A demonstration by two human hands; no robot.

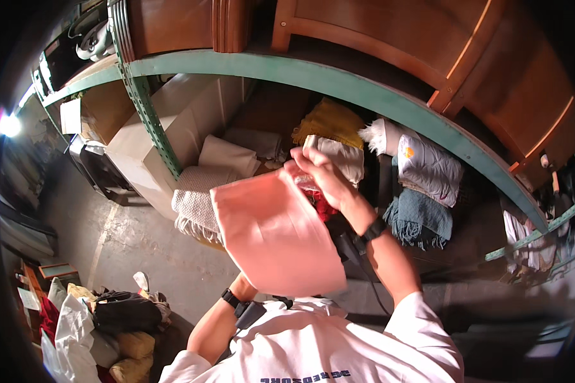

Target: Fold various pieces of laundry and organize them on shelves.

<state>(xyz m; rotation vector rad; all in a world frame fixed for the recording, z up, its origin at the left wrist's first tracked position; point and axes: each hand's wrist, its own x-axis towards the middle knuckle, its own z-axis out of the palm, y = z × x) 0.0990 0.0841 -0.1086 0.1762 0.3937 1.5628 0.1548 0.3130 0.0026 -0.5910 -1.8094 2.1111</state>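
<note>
A folded pink cloth (278,234) is held up in front of my chest. My left hand is hidden beneath the cloth; only its wrist and forearm show, so its grip cannot be seen. My right hand (318,174) is at the upper right corner of the cloth, fingers extended; whether it grips the edge is unclear. Beyond the hands, folded textiles lie on the lower shelf: a cream cloth (347,160), a yellow fringed blanket (328,122), a red cloth (322,205), a grey-white woven fringed blanket (196,196) and a blue-grey fringed blanket (424,215).
A green metal shelf beam (268,67) and a perforated upright (148,124) frame the lower shelf. Wooden furniture (388,33) stands above. A white box (158,148) is at the left. A quilted light cover (429,167) lies right. Mixed cloths and bags (124,311) lie on the floor lower left.
</note>
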